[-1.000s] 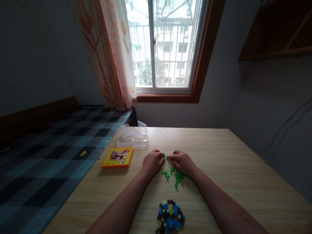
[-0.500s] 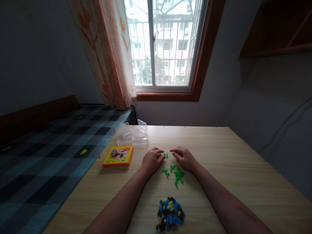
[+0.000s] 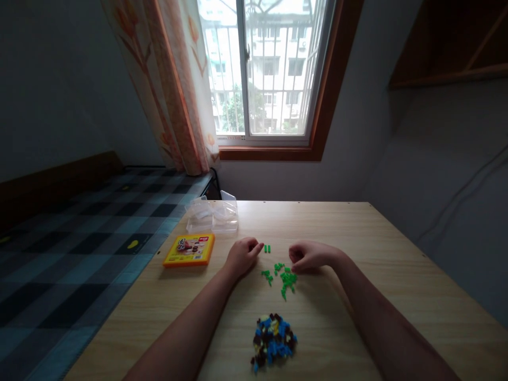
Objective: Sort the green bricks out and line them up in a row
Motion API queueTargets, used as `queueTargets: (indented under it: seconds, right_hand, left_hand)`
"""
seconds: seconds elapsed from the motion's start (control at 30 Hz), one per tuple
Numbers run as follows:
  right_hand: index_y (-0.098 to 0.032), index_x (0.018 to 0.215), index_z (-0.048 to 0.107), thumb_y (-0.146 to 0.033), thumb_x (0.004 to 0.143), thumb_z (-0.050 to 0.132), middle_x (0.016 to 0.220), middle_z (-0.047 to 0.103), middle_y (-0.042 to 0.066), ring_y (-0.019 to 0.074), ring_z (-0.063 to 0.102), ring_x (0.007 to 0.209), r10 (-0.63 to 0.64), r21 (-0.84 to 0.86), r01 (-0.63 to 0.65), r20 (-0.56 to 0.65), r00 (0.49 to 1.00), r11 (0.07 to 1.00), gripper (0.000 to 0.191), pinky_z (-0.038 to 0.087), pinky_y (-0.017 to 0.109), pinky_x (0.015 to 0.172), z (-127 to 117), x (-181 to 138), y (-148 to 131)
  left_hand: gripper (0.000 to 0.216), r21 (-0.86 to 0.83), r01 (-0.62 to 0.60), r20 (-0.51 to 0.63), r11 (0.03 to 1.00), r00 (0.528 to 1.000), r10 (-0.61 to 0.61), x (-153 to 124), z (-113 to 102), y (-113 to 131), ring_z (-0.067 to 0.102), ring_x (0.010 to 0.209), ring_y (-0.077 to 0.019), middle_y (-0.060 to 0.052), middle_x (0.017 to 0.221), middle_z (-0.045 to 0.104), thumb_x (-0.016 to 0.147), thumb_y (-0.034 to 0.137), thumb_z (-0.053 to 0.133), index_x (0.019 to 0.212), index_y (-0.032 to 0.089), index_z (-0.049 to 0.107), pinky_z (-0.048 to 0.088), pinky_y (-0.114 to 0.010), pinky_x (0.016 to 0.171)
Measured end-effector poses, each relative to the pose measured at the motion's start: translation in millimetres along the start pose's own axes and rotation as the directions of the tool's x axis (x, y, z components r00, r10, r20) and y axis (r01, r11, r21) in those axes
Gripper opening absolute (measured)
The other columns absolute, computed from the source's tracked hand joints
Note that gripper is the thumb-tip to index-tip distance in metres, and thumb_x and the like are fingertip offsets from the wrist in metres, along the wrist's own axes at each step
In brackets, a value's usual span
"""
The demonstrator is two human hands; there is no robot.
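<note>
Two small green building bricks [image 3: 267, 248] stand side by side on the table. My left hand [image 3: 245, 255] rests just left of them, its fingers curled and a fingertip close to the nearer brick; nothing shows in it. My right hand [image 3: 307, 255] is bent at the wrist, with curled fingers pointing down at the upper right edge of a loose pile of green bricks [image 3: 289, 281]. Its fingertips meet there, but whether a brick is between them is too small to tell. Smaller clusters of green bricks [image 3: 268, 276] lie left of the pile.
Closer to me is a heap of blue, brown and yellow bricks [image 3: 273, 338]. A yellow-orange box [image 3: 189, 251] lies left of my left hand, with clear plastic containers [image 3: 212, 217] behind it. The wooden table [image 3: 397, 296] borders a bed [image 3: 99, 233] on the left.
My right hand has drawn back from the two standing bricks toward the green pile, and its fingers have curled. My left hand's fingers have closed in beside the two bricks. The view has shifted slightly.
</note>
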State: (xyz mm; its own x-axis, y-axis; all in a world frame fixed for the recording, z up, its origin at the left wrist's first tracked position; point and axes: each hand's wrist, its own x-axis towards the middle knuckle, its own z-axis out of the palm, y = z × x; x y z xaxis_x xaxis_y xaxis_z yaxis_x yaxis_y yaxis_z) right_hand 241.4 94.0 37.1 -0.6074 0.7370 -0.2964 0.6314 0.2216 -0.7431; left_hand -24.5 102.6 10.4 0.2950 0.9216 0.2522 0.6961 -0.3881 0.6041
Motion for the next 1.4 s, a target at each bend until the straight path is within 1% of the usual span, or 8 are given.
queueTargets:
  seconds: [0.1, 0.2, 0.3, 0.47, 0.67, 0.93, 1.13, 1.4]
  right_hand:
    - [-0.016, 0.074, 0.060, -0.032, 0.070, 0.071, 0.064, 0.054, -0.005, 0.0086, 0.044, 0.057, 0.055, -0.135, -0.051, 0.031, 0.998, 0.990, 0.020, 0.028, 0.020, 0.049, 2.9, -3.6, -5.5]
    - [-0.017, 0.071, 0.060, -0.033, 0.069, 0.072, 0.061, 0.055, -0.005, 0.0091, 0.044, 0.055, 0.096, -0.257, -0.098, -0.022, 0.995, 0.962, 0.019, 0.025, 0.022, 0.049, 10.4, -3.2, -11.0]
    - [-0.018, 0.067, 0.060, -0.035, 0.068, 0.072, 0.060, 0.056, -0.004, 0.0100, 0.045, 0.055, 0.095, -0.317, -0.117, -0.084, 0.992, 0.941, 0.021, 0.025, 0.023, 0.049, 16.5, -1.0, -15.6]
    - [-0.018, 0.068, 0.061, -0.031, 0.067, 0.072, 0.062, 0.058, -0.003, 0.0101, 0.046, 0.056, 0.092, -0.326, -0.118, -0.094, 0.991, 0.938, 0.017, 0.025, 0.023, 0.050, 16.4, 0.1, -17.0]
    - [-0.017, 0.072, 0.066, -0.031, 0.072, 0.068, 0.064, 0.061, -0.002, 0.0100, 0.047, 0.056, 0.070, -0.287, -0.094, -0.090, 0.993, 0.953, 0.014, 0.027, 0.023, 0.050, 10.7, -4.7, -19.0]
    - [-0.016, 0.067, 0.071, -0.031, 0.069, 0.069, 0.060, 0.063, 0.000, 0.0110, 0.048, 0.054, 0.101, -0.373, -0.136, -0.112, 0.989, 0.918, 0.015, 0.027, 0.024, 0.049, 14.7, -4.3, -23.4]
    - [-0.016, 0.076, 0.076, -0.023, 0.071, 0.063, 0.063, 0.066, 0.001, 0.0111, 0.051, 0.055, 0.128, -0.370, -0.160, -0.110, 0.986, 0.915, 0.016, 0.029, 0.022, 0.049, 12.5, -6.3, -28.3]
    - [-0.015, 0.080, 0.077, -0.026, 0.074, 0.063, 0.070, 0.071, 0.004, 0.0125, 0.055, 0.060, 0.129, -0.401, -0.179, -0.148, 0.981, 0.899, 0.018, 0.032, 0.022, 0.052, 7.6, -10.5, -27.9]
  left_hand:
    - [0.038, 0.022, -0.010, -0.003, 1.000, 1.000, 0.010, 0.2, 0.8, -1.3, 0.050, 0.061, -0.0135, 0.000, 0.063, 0.060, 0.090, 0.043, 0.050, 0.064, 0.017, 0.062, 0.032, -0.026, 0.058]
    - [0.038, 0.038, 0.001, 0.005, 0.999, 1.000, -0.002, 0.4, 0.9, -1.1, 0.050, 0.062, -0.0139, -0.001, 0.063, 0.061, 0.089, 0.044, 0.050, 0.064, 0.017, 0.062, 0.032, -0.026, 0.058]
    - [0.039, 0.035, 0.000, 0.006, 0.999, 1.000, 0.000, 0.3, 0.6, -1.0, 0.051, 0.062, -0.0140, -0.001, 0.064, 0.061, 0.089, 0.045, 0.050, 0.065, 0.017, 0.062, 0.032, -0.026, 0.059]
    - [0.038, 0.031, -0.011, 0.002, 0.999, 1.000, 0.011, -0.2, 1.0, -2.5, 0.051, 0.060, -0.0137, -0.001, 0.065, 0.062, 0.090, 0.044, 0.050, 0.065, 0.018, 0.062, 0.032, -0.026, 0.058]
    - [0.038, 0.033, -0.002, 0.003, 0.999, 1.000, 0.002, -0.4, 0.6, -1.7, 0.051, 0.061, -0.0139, -0.001, 0.065, 0.062, 0.090, 0.044, 0.049, 0.065, 0.018, 0.062, 0.032, -0.025, 0.058]
    - [0.037, 0.035, -0.008, 0.006, 0.999, 1.000, 0.008, -0.3, 0.5, -0.7, 0.050, 0.060, -0.0138, -0.001, 0.064, 0.061, 0.090, 0.041, 0.050, 0.066, 0.018, 0.063, 0.032, -0.026, 0.058]
    - [0.036, 0.025, -0.014, 0.000, 1.000, 1.000, 0.014, -0.3, 1.1, -1.4, 0.049, 0.059, -0.0138, -0.001, 0.063, 0.060, 0.090, 0.040, 0.050, 0.065, 0.017, 0.061, 0.031, -0.026, 0.058]
    - [0.035, 0.026, -0.016, -0.002, 1.000, 1.000, 0.016, 0.2, 2.4, -3.1, 0.050, 0.059, -0.0138, -0.001, 0.063, 0.060, 0.089, 0.040, 0.050, 0.065, 0.018, 0.061, 0.030, -0.026, 0.059]
